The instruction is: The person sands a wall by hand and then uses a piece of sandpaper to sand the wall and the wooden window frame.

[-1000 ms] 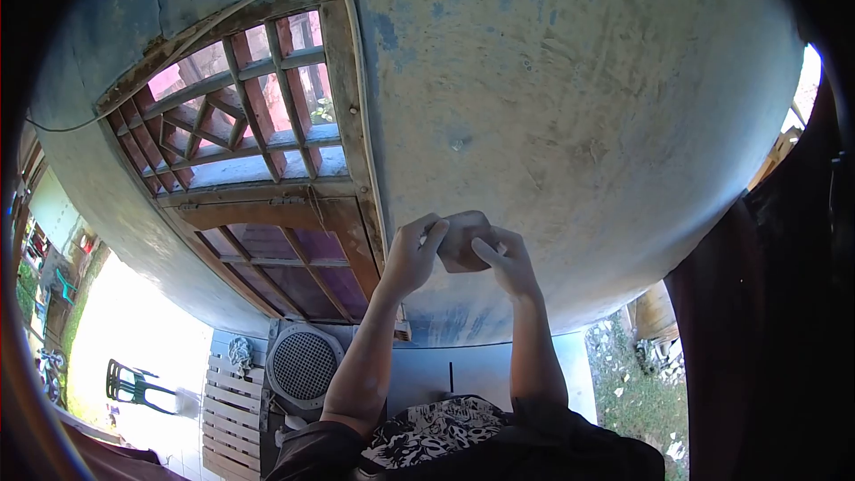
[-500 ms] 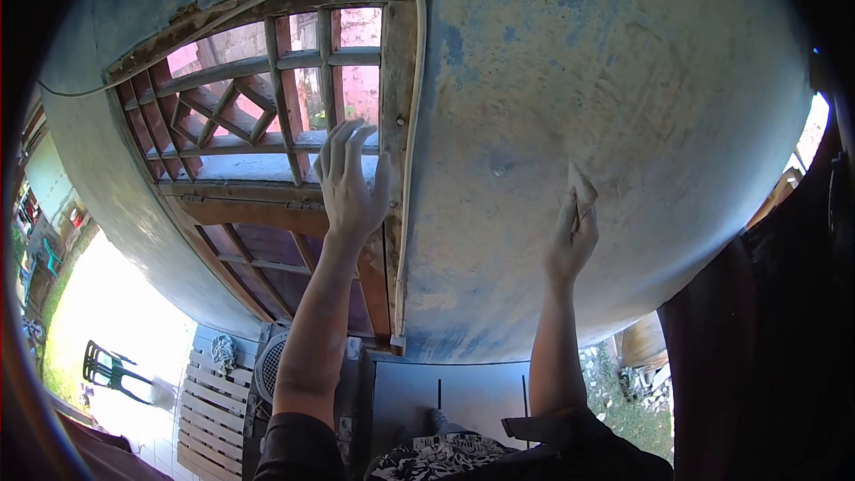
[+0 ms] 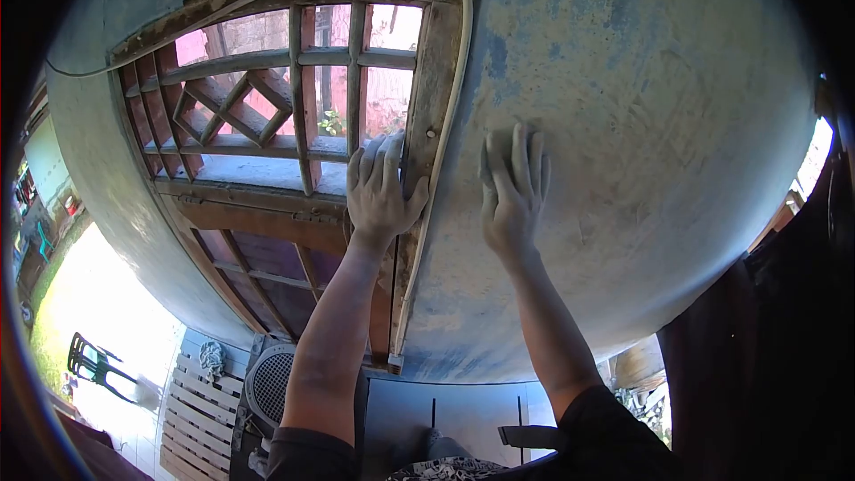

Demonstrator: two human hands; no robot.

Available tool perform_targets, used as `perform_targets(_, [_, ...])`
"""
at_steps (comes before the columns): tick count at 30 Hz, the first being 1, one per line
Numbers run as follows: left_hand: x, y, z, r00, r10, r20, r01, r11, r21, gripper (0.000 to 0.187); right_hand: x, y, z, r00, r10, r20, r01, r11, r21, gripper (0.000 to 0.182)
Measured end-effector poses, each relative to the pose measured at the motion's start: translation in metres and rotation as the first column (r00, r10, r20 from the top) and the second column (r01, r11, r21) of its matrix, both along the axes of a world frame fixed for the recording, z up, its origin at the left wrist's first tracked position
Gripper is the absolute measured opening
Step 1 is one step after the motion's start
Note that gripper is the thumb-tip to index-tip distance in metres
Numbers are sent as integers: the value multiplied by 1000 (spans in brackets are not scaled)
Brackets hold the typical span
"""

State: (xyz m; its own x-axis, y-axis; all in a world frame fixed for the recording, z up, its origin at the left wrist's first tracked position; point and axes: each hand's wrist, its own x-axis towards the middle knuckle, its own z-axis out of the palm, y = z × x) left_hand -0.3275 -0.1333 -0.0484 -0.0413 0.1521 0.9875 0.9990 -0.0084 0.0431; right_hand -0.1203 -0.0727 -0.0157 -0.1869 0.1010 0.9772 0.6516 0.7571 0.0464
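Observation:
My left hand point(image 3: 381, 200) rests on the right side of the wooden window grille point(image 3: 298, 102). Its fingers are spread over the bars and frame, with the thumb close to the pale conduit point(image 3: 465, 53), and nothing is in it. On the patchy blue-grey wall point(image 3: 623, 178), just right of the conduit, my right hand point(image 3: 514, 200) lies with the fingers pointing up and pressed to the surface. The folded piece of sandpaper it held half a second ago is now mostly hidden beneath the fingers. Pale dust coats both hands.
Below the grille is a brown wooden shutter point(image 3: 258, 214). A slatted wooden bench point(image 3: 200, 410) and a round-grilled fan or speaker point(image 3: 272, 383) stand lower left. Farther left is a dark green plastic chair point(image 3: 98, 365). Dark cloth point(image 3: 757, 365) hangs at the right.
My right hand has moved left and up, from holding the folded sandpaper off the wall to pressing against it. My left hand has come onto the window frame. The view has shifted slightly.

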Motion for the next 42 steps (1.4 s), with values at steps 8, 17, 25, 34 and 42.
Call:
perform_targets(8, [1, 1, -2, 1000, 14, -2, -14, 1000, 11, 68, 27, 6, 8, 997, -40, 64, 41, 999, -19, 42])
perform_targets(17, [-2, 3, -8, 1000, -10, -19, 11, 999, 52, 69, 30, -7, 2, 916, 0, 401, 7, 1000, -17, 40])
perform_targets(25, [3, 0, -11, 997, 24, -74, -26, 999, -38, 61, 60, 7, 43, 999, -45, -1, 45, 993, 110, 38])
perform_targets(34, [-3, 1, -21, 979, 30, -204, -46, 996, -75, 57, 58, 7, 42, 993, 114, 34, -118, 979, 163, 42])
perform_targets(42, [-4, 2, -21, 956, -7, -293, 9, 1000, 4, 51, 53, 10, 17, 699, 120, 704, -199, 979, 31, 40])
